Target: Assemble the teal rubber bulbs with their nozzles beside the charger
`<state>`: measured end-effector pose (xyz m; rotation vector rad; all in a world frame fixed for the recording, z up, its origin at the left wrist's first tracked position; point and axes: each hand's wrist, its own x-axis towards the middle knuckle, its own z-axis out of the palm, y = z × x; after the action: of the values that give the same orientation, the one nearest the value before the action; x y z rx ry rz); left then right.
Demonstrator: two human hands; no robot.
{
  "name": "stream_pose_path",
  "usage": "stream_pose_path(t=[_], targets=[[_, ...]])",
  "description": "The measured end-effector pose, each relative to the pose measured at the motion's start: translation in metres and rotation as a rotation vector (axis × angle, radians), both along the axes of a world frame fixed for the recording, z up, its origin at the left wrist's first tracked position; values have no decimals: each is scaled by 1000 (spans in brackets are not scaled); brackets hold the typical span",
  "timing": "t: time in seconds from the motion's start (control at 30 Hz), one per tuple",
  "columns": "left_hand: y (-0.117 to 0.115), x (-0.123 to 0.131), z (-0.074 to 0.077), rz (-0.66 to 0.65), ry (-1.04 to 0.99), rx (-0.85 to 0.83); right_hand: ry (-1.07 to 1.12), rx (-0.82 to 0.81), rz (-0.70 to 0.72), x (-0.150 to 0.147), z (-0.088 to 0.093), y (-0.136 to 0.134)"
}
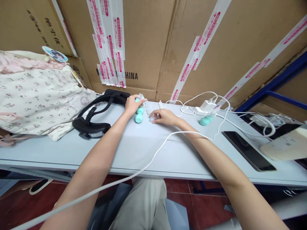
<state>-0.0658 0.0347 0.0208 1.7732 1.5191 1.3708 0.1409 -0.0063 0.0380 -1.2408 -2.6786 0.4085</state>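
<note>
Fingers (143,100) of the left hand (131,105) are gripping a teal bottle (138,118), which is resting on the bench (144,150) at twelve o'clock from the person (whether it is standing or lying, I cannot tell). At three o'clock of this bottle, the right hand (167,117) is curling near the surface, its thumb and fingers narrowly holding a small clear piece (152,118). A second teal bottle (205,120) is sitting at one o'clock, near a white adapter (208,105). At two o'clock a dark phone (248,150) is lying, and at eleven a black head strap (82,124) is resting beside flowered cloth (40,95). One white cable (93,192) is crossing the right forearm.
</note>
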Motion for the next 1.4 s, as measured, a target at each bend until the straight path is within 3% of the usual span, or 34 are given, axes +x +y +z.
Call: stream_pose_path(t=[0.3, 0.57, 0.93, 1.4], targets=[[-4, -1, 0, 28, -9, 26, -33, 166, 15, -7, -3, -16], [-4, -1, 0, 21, -16, 23, -21, 249, -11, 0, -15, -12], [-1, -1, -3, 20, -7, 37, 40, 164, -108, 3, -18, -8], [-2, -2, -1, 15, 17, 22, -93, 196, -178, -2, -26, 0]])
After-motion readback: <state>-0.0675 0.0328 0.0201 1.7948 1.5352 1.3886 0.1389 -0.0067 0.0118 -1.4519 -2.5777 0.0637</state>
